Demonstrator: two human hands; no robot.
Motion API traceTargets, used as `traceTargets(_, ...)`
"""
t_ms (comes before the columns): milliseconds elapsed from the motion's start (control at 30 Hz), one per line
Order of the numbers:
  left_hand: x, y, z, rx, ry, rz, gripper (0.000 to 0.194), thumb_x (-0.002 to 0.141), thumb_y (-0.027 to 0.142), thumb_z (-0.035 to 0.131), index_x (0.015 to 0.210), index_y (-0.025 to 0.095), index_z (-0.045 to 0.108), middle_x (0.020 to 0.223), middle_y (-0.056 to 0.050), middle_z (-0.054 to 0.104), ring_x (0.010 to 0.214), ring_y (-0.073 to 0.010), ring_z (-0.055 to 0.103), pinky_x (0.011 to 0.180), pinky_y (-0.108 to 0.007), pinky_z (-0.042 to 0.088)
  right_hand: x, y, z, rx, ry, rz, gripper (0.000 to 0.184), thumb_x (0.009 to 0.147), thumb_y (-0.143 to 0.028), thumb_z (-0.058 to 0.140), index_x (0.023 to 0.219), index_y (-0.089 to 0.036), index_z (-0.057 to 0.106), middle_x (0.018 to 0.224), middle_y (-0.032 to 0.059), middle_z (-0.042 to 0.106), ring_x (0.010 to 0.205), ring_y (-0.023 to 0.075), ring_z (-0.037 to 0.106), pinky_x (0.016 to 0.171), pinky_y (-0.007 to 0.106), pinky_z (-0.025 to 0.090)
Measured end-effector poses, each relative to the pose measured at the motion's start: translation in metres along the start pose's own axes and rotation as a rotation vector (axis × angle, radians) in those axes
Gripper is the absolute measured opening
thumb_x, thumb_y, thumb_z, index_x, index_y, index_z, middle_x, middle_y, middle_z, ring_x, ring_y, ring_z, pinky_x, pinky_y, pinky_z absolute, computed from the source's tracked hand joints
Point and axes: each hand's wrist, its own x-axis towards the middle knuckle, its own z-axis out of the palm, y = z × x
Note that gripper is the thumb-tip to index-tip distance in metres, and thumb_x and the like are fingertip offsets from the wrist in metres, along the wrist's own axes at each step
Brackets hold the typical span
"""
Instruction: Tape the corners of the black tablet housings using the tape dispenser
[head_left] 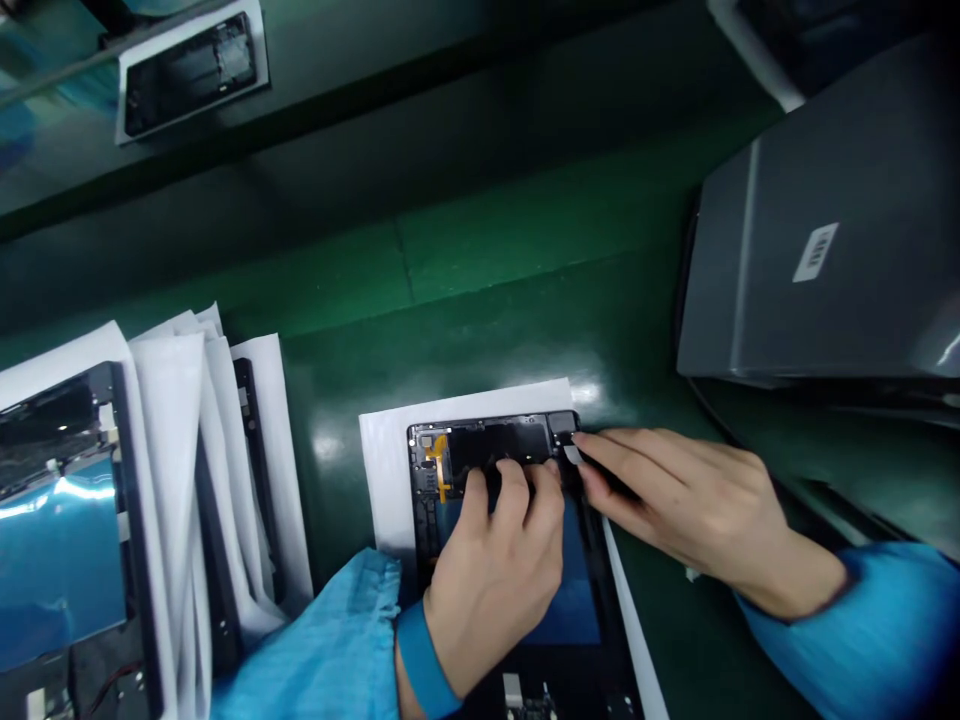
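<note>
Glossy green worktop (337, 370) beneath, right hand (697, 500) pinches a small silvery tab (572, 455) at black rectangular tablet (577, 600)'s far-right corner; left hand (499, 560)'s grip unclear.

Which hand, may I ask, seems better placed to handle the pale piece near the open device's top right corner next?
Probably the right hand: its fingertips are at the pale piece, while the left hand lies mostly farther left over the device.

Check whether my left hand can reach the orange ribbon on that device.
Probably yes: the left hand is just beside the orange ribbon, and nothing visible blocks the way.
</note>
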Motion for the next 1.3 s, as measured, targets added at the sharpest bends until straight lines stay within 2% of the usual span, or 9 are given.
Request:
traceTargets(533,0.001,0.001,0.0,0.012,0.018,-0.008,0.047,0.095,0.014,0.034,0.134,0.01,0.059,0.124,-0.01,0.058,0.109,-0.0271,0.055,0.089,-0.039,0.054,-0.004,-0.001,0.004,0.03,0.005,-0.016,0.01,0.086,-0.015,0.068,0.094,-0.011,0.066,0.083,0.0036,0.071,0.069,0.0136,0.064,0.066,0.027,0.05)
traceTargets(733,0.001,0.001,0.0,-0.001,0.027,-0.009,0.046,0.096,0.014,0.034,0.134,0.01,0.059,0.124,-0.01,0.058,0.109,-0.0274,0.055,0.089,-0.04,0.053,-0.004,0.0,0.005,0.017,-0.005,-0.015,0.011,0.084,-0.015,0.07,0.095,-0.011,0.066,0.084,0.0039,0.071,0.069,0.0133,0.064,0.064,0.027,0.048)
traceTargets(867,0.002,-0.003,0.001,-0.03,0.04,-0.003,0.045,0.096,0.013,0.034,0.132,0.008,0.059,0.122,-0.01,0.059,0.108,-0.0274,0.055,0.088,-0.04,0.052,-0.002,0.0,0.005,0.031,-0.021,-0.007,0.006,0.088,-0.016,0.065,0.093,-0.013,0.066,0.084,0.0037,0.07,0.069,0.0129,0.063,0.061,0.027,0.047)
traceTargets(1000,0.008,-0.01,0.005,-0.105,0.131,0.017,0.036,0.096,0.014,0.04,0.12,0.008,0.066,0.112,-0.01,0.062,0.102,-0.0249,0.057,0.079,-0.036,0.051,0.0,0.002,0.003,0.06,-0.06,-0.017,0.009,0.093,-0.017,0.057,0.092,-0.014,0.066,0.083,0.0034,0.068,0.069,0.012,0.062,0.059,0.026,0.044)
traceTargets(1167,0.02,-0.012,0.008,-0.156,0.192,0.016,0.018,0.092,0.012,0.051,0.098,0.01,0.068,0.085,-0.005,0.061,0.075,-0.021,0.057,0.057,-0.034,0.046,-0.001,0.003,0.0,0.031,-0.125,-0.049,0.017,0.096,-0.02,0.051,0.092,-0.016,0.067,0.078,0.002,0.066,0.067,0.0126,0.057,0.058,0.028,0.04)
traceTargets(1300,0.025,-0.013,0.011,-0.197,0.201,0.008,0.008,0.089,0.012,0.057,0.087,0.014,0.065,0.077,-0.003,0.06,0.071,-0.0218,0.057,0.056,-0.035,0.046,-0.005,0.002,0.0,0.0,-0.125,-0.059,0.017,0.096,-0.021,0.052,0.094,-0.016,0.068,0.078,0.0022,0.064,0.068,0.0138,0.055,0.059,0.03,0.037)
